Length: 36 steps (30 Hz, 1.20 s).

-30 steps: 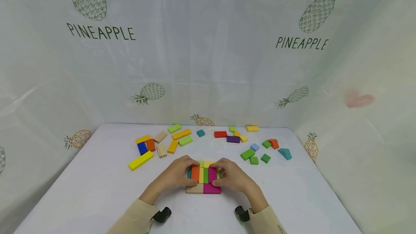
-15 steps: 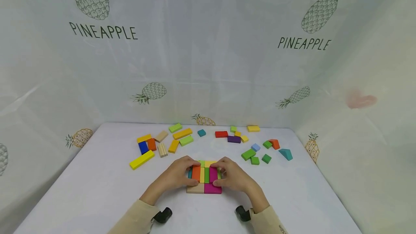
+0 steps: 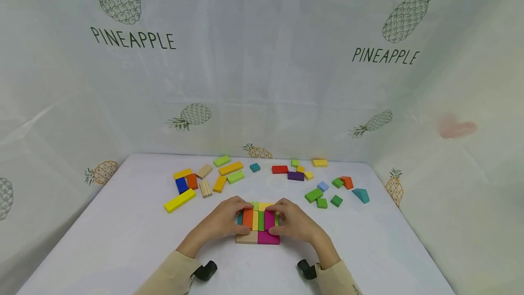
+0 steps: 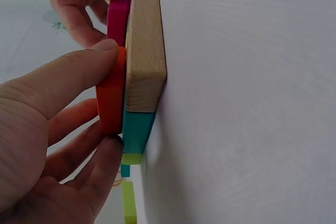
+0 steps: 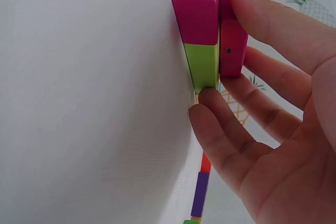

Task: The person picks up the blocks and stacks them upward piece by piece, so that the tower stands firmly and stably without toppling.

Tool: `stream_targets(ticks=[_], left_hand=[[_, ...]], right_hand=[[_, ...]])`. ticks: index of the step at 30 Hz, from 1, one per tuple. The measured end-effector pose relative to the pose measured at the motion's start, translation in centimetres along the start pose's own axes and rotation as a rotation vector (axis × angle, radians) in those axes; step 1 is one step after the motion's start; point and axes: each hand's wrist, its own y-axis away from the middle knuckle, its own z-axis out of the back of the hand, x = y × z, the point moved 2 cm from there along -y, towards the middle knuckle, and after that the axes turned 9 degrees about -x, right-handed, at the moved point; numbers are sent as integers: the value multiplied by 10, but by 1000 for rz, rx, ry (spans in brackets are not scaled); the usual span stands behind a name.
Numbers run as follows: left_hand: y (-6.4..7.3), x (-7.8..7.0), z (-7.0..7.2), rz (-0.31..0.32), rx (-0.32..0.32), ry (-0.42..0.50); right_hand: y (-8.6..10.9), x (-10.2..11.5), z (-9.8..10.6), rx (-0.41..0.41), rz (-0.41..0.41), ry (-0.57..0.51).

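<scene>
**Orange block [image 3: 247,219] and upper magenta block [image 3: 269,220]: one being grasped by each hand**

Both pieces are resting on a flat block layer [image 3: 262,239], which is lying on the tabletop [image 3: 123,240] about midway between its left and right edges and well apart from the far edge.

The orange block is sitting on the layer's left part, just right of the left hand [image 3: 225,218]. That hand is gripping it, thumb at the near end, fingers reaching round to the far end. The upper magenta block is sitting on the right part, just left of the right hand [image 3: 295,222], which is gripping it likewise. Two of that hand's fingertips are resting just beside a lime block [image 5: 203,66] lower down; contact cannot be confirmed.

A yellow block [image 3: 255,221] and a green block [image 3: 261,221] are showing between the held pieces. A wooden block [image 4: 145,40] and a lower magenta block [image 5: 197,14] are forming the layer's near side, touching.

Beyond, a long yellow bar [image 3: 180,200] is lying toward the tabletop's left edge, a teal triangular block [image 3: 361,195] toward the right.
</scene>
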Motion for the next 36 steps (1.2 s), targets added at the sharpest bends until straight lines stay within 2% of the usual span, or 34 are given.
stream_targets(ticks=[5, 8, 15, 21, 24, 27, 31, 36], left_hand=[[2, 0, 12, 24, -4, 46], [3, 7, 27, 59, -55, 52], [14, 43, 70, 146, -223, 10], [26, 78, 102, 159, -286, -100], [31, 92, 113, 174, -290, -166], [37, 105, 119, 197, -274, -189], [43, 118, 123, 221, -238, -203], [47, 126, 123, 242, -200, -206]], right_hand=[[1, 0, 0, 2, -2, 6], [1, 1, 0, 0, 3, 6], [2, 1, -2, 6, 1, -16], [2, 1, -1, -7, 1, 0], [3, 0, 0, -8, 2, 4], [2, -1, -1, -6, 4, 5], [2, -1, -1, -3, -6, 0], [3, -2, -1, -4, -8, 0]])
